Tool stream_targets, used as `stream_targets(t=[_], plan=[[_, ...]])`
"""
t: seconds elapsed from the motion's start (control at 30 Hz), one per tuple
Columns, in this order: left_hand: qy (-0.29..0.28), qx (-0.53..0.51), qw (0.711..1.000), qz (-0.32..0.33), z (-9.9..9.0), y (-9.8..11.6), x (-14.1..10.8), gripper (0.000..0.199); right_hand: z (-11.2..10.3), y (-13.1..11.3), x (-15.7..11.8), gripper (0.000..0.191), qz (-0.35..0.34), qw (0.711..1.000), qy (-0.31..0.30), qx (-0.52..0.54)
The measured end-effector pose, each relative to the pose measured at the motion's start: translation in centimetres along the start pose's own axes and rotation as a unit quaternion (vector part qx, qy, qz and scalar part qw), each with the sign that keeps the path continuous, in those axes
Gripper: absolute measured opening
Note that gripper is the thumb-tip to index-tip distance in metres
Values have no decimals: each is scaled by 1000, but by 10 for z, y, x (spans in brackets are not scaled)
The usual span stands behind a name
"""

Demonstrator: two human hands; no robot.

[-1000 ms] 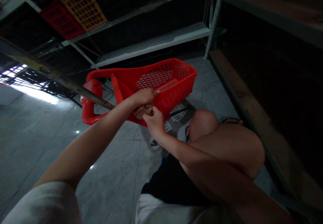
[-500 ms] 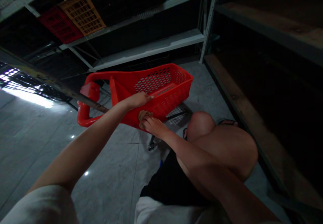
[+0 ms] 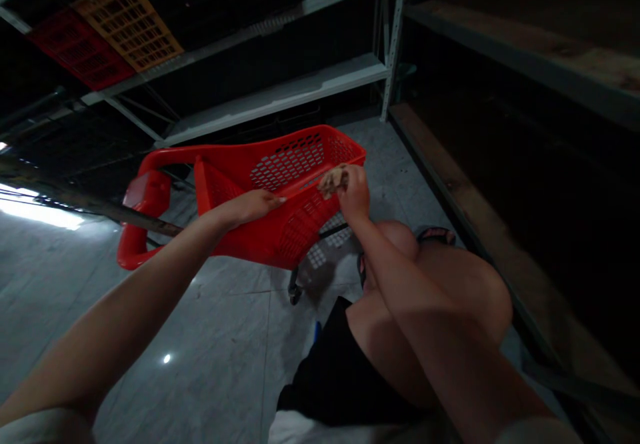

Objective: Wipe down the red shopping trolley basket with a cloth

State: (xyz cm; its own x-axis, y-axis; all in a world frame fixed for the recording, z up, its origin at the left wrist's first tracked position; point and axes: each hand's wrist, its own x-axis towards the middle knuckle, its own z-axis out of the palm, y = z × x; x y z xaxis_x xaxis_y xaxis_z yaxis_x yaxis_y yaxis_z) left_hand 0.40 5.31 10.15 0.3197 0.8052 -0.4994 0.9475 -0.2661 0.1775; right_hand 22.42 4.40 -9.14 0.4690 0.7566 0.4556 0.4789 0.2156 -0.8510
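Observation:
A red plastic shopping cart (image 3: 250,241) with perforated basket walls stands on the grey floor, its thick looped handle toward the left. My left hand (image 3: 255,206) is closed on the near rim of the basket, around its middle. A crumpled tan cloth (image 3: 333,181) is pinched in my right hand (image 3: 354,191), at the near rim close to the basket's far right end. Part of the cloth is hidden behind my fingers.
Behind the cart is a metal shelf (image 3: 280,101); a yellow crate (image 3: 130,23) and a red crate (image 3: 80,47) sit upper left. Wooden-edged shelving (image 3: 450,194) runs along the right. A metal pole (image 3: 150,223) crosses the handle. My bent knees are near the cart.
My right hand has moved up and right with the cloth, from the cart's lower side to its rim. My left hand stays on the rim. The view has shifted slightly.

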Motion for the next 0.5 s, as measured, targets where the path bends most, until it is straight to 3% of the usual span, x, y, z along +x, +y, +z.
stream_targets(t=[0.1, 0.23, 0.37, 0.5], plan=[[-5, -13, 1000, -20, 0, -4, 1, 55, -11, 26, 26, 33, 113, 985, 129, -31], [-10, -10, 1000, -15, 0, -13, 3, 54, -12, 38, 40, 32, 152, 973, 169, -36], [-10, -11, 1000, -10, -5, -16, 11, 54, 14, 5, 16, 23, 155, 982, 107, 3], [7, 6, 1000, 1, -10, -10, 25, 51, 47, -53, -41, 20, 116, 986, -73, 94]])
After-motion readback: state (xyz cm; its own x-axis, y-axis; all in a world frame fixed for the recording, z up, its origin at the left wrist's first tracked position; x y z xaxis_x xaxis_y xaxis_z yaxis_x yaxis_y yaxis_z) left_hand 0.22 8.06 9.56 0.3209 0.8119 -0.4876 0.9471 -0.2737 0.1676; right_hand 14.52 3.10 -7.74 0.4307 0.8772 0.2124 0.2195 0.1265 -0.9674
